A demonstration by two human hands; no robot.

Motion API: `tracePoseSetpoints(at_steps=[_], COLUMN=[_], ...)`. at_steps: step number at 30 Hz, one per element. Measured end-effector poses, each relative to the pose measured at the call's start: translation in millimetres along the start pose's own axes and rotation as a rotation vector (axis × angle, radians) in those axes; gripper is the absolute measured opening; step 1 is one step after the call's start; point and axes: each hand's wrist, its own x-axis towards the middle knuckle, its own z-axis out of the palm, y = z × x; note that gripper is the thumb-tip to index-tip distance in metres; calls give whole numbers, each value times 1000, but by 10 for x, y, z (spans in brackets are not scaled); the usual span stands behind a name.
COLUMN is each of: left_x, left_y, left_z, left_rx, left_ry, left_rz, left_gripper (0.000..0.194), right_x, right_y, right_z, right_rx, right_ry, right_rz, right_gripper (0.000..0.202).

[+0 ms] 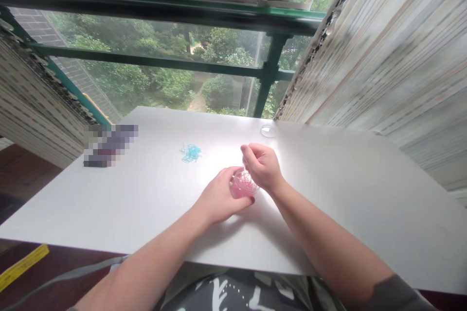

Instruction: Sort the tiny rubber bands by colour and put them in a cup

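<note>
My left hand (224, 197) is wrapped round a small clear round container (245, 182) with thin pink strands or pieces inside. Directly over the container's rim, my right hand (261, 165) is closed, thumb up, with a bit of pink showing beneath its fingers. What exactly the right fingers hold is mostly hidden. To the left of the hands lies a loose pile of thin blue pieces (191, 152) on the white table. A clear round lid (268, 131) rests flat beyond my right hand.
The white table (146, 214) reaches to a window with green bars (182, 64). A pixelated dark object (111, 146) lies at the table's left edge. Curtains (383, 58) hang on both sides. A yellow strip (24, 267) shows below the table at left.
</note>
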Motion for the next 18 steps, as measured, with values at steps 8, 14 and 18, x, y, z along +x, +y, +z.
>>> tracePoseSetpoints(at_steps=[8,14,18], left_x=[-7,10,31], left_y=[-7,-4,-6], left_z=[14,22,14], left_rx=[-43,-86,-110], left_ry=[-21,-36,-25], left_rz=[17,28,51], left_gripper=[35,35,35], right_x=[-52,-43,-26], right_y=[55,-21,-51], right_z=[-196,-218,-215], right_rx=[-289,-299,-240], right_ry=[-438,-515,-448], right_rz=[-168,-246,-235], right_gripper=[35,31,19])
